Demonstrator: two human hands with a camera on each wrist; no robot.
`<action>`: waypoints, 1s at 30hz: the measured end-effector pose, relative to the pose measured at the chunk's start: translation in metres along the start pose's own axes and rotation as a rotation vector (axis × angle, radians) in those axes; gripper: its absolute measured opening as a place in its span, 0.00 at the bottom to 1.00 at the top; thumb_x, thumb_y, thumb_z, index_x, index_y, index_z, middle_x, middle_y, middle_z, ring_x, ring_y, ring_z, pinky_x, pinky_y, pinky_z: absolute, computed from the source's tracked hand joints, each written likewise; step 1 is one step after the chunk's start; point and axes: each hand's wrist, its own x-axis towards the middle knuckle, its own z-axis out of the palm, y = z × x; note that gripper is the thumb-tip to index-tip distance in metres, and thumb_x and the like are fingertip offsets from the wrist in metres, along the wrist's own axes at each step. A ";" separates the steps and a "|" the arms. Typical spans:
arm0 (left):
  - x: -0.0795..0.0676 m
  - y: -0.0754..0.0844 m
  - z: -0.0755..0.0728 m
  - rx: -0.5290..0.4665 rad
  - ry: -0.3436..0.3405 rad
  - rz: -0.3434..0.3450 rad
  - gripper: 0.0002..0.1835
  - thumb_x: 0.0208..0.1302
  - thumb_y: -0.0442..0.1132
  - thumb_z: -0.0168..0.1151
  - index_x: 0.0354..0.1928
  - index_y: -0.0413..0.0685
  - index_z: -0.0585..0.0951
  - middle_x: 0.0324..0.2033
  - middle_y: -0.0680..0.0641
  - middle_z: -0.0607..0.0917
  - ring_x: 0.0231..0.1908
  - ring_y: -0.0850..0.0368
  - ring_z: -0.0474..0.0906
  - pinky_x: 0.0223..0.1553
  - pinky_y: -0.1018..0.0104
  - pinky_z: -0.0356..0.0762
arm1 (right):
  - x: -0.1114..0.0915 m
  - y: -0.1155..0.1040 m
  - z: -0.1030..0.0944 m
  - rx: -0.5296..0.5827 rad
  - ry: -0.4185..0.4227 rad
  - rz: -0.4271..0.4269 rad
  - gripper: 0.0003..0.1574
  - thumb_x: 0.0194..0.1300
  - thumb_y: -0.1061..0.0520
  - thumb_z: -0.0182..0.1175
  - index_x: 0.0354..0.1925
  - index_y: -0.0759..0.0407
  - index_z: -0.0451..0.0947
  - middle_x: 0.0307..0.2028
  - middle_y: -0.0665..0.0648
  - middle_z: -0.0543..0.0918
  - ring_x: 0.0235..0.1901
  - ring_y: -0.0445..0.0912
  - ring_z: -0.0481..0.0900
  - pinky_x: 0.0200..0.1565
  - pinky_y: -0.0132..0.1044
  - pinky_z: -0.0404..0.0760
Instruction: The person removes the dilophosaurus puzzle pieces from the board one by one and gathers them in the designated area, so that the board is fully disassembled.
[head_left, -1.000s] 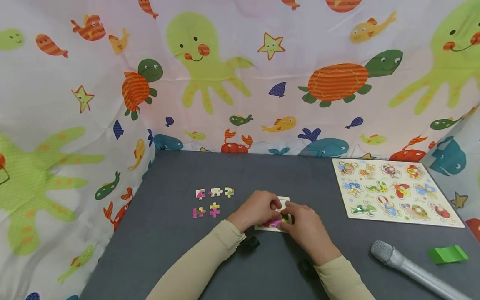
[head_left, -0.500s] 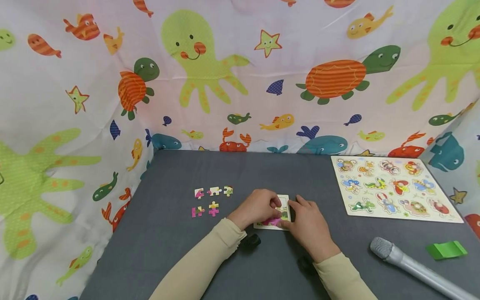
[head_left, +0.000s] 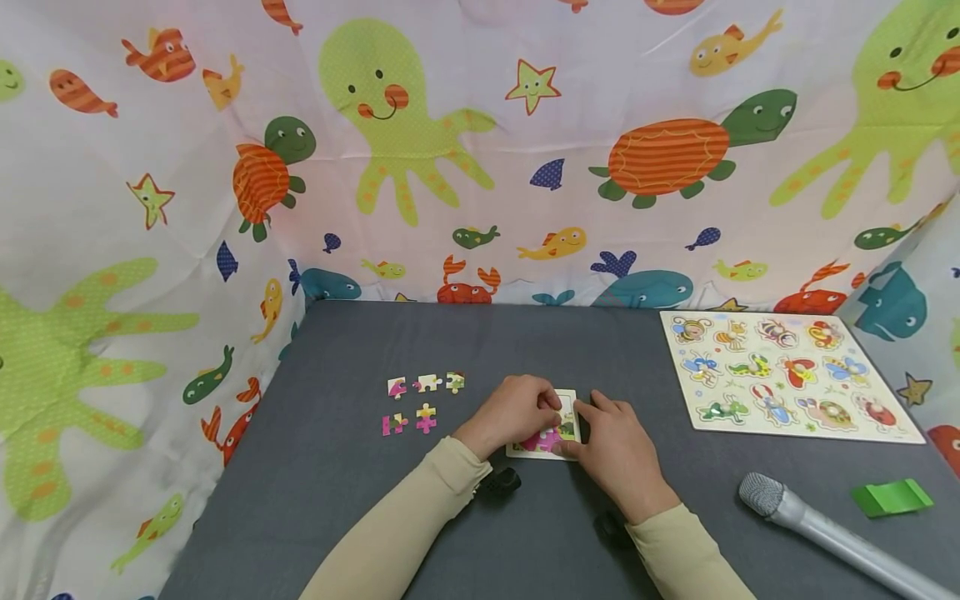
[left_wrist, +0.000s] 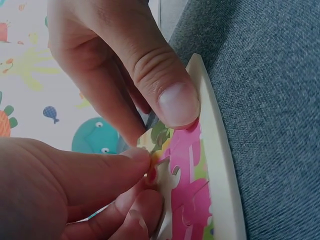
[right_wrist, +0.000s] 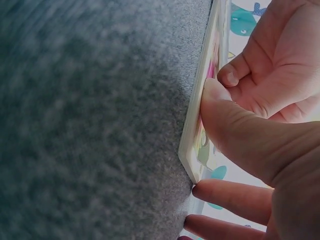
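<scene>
A small jigsaw board (head_left: 571, 402) with a pale rim lies on the table, its pink and green pieces (left_wrist: 187, 165) partly set in. My left hand (head_left: 516, 417) is over its left half, thumb and index finger pinching a small yellow-and-red puzzle piece (left_wrist: 153, 174), mostly hidden by the fingertips. My right hand (head_left: 621, 460) is at the board's right side. Its thumb presses on the pieces by the near rim, while the other fingers, nearly straight, reach along the right edge; one fingertip touches the corner in the right wrist view.
Several loose puzzle pieces (head_left: 426, 418) lie left of the board in two rows. A larger insect puzzle board (head_left: 686, 414) is at the back right. A silver microphone (head_left: 832, 533) and a green block (head_left: 892, 497) sit front right. A sea-animal curtain (head_left: 480, 150) surrounds the table.
My right fingers have drawn back from over the board to its right edge, the thumb staying low. My left hand has barely moved. The head view has shifted slightly.
</scene>
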 end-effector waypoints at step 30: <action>-0.035 -0.046 -0.054 -0.048 0.084 -0.001 0.05 0.74 0.44 0.71 0.43 0.56 0.93 0.33 0.58 0.89 0.34 0.59 0.81 0.39 0.64 0.80 | -0.002 -0.007 -0.002 -0.004 -0.049 0.057 0.49 0.59 0.41 0.82 0.71 0.62 0.79 0.76 0.74 0.72 0.73 0.69 0.71 0.66 0.68 0.78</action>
